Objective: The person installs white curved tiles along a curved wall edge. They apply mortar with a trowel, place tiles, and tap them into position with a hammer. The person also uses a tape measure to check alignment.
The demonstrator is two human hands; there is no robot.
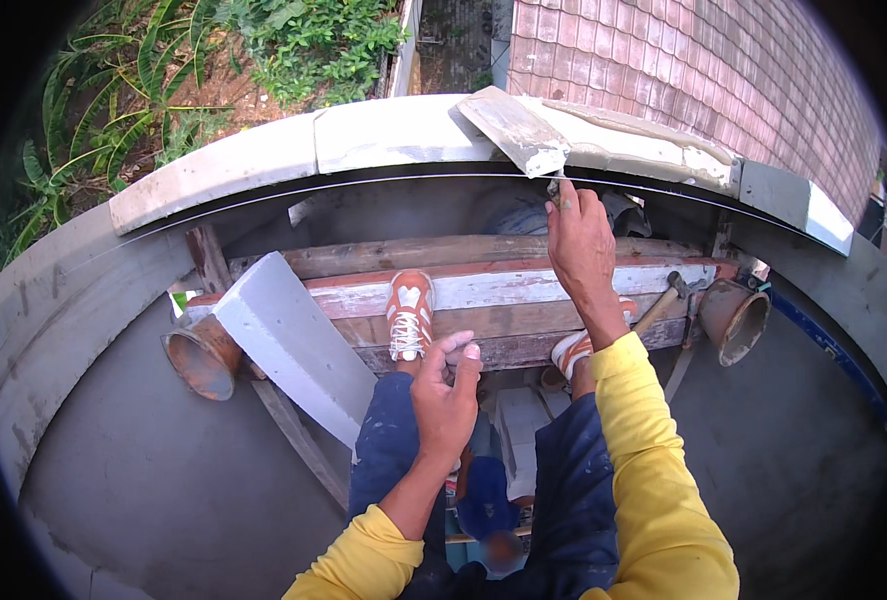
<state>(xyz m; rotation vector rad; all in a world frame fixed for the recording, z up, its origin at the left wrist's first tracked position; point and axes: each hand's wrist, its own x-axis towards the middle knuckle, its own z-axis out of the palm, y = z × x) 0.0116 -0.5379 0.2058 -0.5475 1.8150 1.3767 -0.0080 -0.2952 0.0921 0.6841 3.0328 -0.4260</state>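
Note:
My right hand [580, 240] grips the handle of a trowel [511, 128]. Its flat, mortar-smeared blade lies over the top of a row of pale concrete blocks [393, 135]. Grey mortar [643, 135] coats the row right of the blade. A taut white string [353, 178] runs along the row's near side, passing close to my right fingers. Lower down, my left hand [447, 398] hovers above my left leg, empty, its fingers loosely bent and apart. Nearby, a long light-grey block [298, 345] leans tilted against the planks.
My shoes stand on wooden scaffold planks [503, 290]. Rusty buckets hang at the left [203, 358] and right [733, 320], with a hammer [663, 300] beside the right one. A blue level [833, 350] rests along the right wall. Another person [488, 500] is below. Roof tiles [683, 70] lie beyond.

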